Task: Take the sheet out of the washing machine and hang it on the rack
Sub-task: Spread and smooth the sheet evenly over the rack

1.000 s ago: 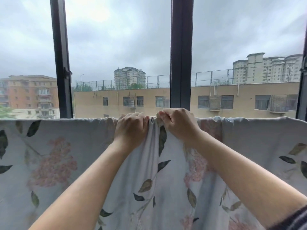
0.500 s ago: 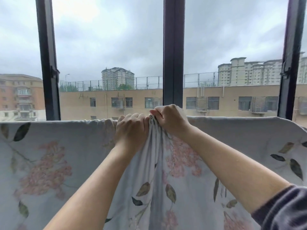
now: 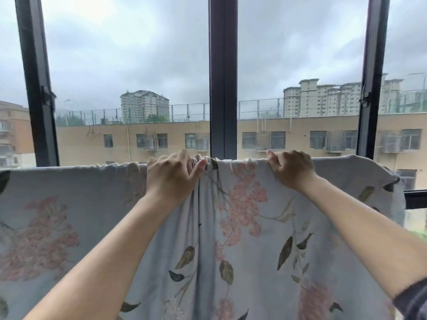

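The sheet [image 3: 242, 227], pale grey with pink blossoms and dark leaves, hangs draped over a horizontal support hidden under its top fold, spanning nearly the whole width in front of the window [image 3: 223, 77]. Its top edge runs level, with a bunch of gathered folds near the middle falling straight down. The left hand [image 3: 172, 175] is clenched on that bunched fabric at the top edge, thumb and fingers pinching it. The right hand [image 3: 290, 168] grips the top edge further right, fingers curled over the fold, apart from the left hand. A striped sleeve [image 3: 413, 301] shows at the right forearm. Beyond the dark window frame stand a tan building [image 3: 300, 137] and taller blocks under grey cloud.
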Motion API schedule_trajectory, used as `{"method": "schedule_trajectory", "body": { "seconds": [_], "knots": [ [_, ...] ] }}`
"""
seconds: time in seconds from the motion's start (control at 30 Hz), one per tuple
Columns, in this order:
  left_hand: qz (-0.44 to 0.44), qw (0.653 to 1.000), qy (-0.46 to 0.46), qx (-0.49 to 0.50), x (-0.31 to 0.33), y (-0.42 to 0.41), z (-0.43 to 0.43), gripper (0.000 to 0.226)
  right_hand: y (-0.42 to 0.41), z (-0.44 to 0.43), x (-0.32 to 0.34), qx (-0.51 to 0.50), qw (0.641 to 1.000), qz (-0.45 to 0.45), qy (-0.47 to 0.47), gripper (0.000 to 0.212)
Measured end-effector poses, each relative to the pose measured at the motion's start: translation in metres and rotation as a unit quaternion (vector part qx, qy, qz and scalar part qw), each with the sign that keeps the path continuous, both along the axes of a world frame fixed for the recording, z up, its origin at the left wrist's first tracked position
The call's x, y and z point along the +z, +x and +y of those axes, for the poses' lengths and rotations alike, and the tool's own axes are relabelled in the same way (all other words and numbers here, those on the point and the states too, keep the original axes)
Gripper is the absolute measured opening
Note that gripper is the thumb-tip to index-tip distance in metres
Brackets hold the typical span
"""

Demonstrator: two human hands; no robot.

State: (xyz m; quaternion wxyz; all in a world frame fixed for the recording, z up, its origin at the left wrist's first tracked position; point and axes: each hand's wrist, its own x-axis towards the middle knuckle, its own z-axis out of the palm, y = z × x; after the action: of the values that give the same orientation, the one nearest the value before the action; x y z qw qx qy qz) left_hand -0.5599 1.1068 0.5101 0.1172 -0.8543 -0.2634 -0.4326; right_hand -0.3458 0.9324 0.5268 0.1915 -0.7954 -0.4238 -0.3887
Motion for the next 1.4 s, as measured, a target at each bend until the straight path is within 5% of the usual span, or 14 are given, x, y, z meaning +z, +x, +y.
{"method": "schedule_trajectory", "body": {
  "seconds": [0.17,0.37,0.5,0.63,0.77,0.87,1.0,1.23,1.4],
  "knots": [
    [0.039,0.998,0.040,-0.014,0.001,0.041,-0.040,0.028,0.000,0.012,-0.006,0.036,0.999,-0.019,0.032,0.056],
    [0.012,0.999,0.049,-0.010,-0.006,0.082,-0.061,0.043,0.022,-0.013,-0.014,0.115,0.992,-0.047,0.003,0.058],
    [-0.016,0.999,0.013,0.042,-0.006,0.097,-0.078,0.054,0.084,-0.083,-0.024,0.074,0.997,-0.007,0.033,0.048],
    [-0.035,0.996,-0.053,0.069,-0.001,0.125,-0.103,0.041,0.139,-0.143,-0.034,0.014,0.998,-0.006,0.066,0.043],
    [0.025,0.999,-0.009,0.038,-0.006,0.187,-0.154,0.030,0.188,-0.193,-0.049,-0.060,0.983,0.164,0.062,0.038],
    [0.045,0.999,0.007,0.018,-0.004,0.232,-0.190,0.038,0.214,-0.220,-0.060,-0.098,0.944,0.314,0.039,0.041],
    [0.018,0.999,0.008,0.043,-0.007,0.265,-0.210,0.048,0.229,-0.231,-0.073,0.064,0.841,0.537,-0.012,0.039],
    [-0.035,0.997,0.038,0.050,-0.014,0.276,-0.209,0.045,0.249,-0.224,-0.074,0.254,0.718,0.636,0.123,0.033],
    [-0.035,0.997,0.039,0.065,-0.014,0.276,-0.206,0.051,0.254,-0.221,-0.044,0.392,0.540,0.722,0.182,0.041]
  ]
}}
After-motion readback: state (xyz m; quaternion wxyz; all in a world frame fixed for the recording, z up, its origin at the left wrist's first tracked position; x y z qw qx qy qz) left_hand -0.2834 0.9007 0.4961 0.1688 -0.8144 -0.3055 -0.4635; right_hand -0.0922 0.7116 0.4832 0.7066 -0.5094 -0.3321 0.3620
